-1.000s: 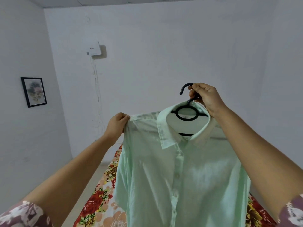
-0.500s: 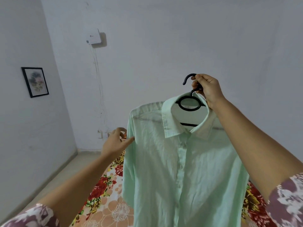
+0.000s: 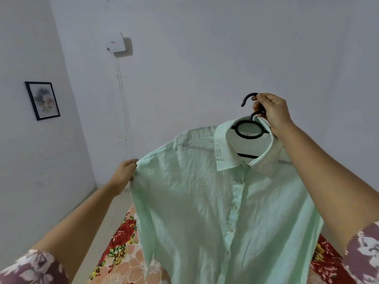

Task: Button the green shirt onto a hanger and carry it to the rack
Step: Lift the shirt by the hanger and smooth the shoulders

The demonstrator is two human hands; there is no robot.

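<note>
The pale green shirt (image 3: 205,201) hangs buttoned down its front on a black plastic hanger (image 3: 249,131), held up in the air before me. My right hand (image 3: 270,111) is closed around the hanger's neck just below the hook. My left hand (image 3: 125,173) pinches the shirt's left shoulder seam, pulling it out to the side. The hanger's arms are hidden inside the shirt; only the ring, hook and a short bar show through the collar opening. No rack is in view.
A bed with a floral cover (image 3: 123,253) lies below the shirt. White walls stand ahead and to the left, with a framed picture (image 3: 42,100) on the left wall, a white box (image 3: 115,45) on the far wall with cables running down, and bare floor (image 3: 98,212) beside the bed.
My left hand dropped off the shoulder, then took hold of the shoulder seam again, lower and farther out. The camera tilted down and the shirt now hangs at a slant.
</note>
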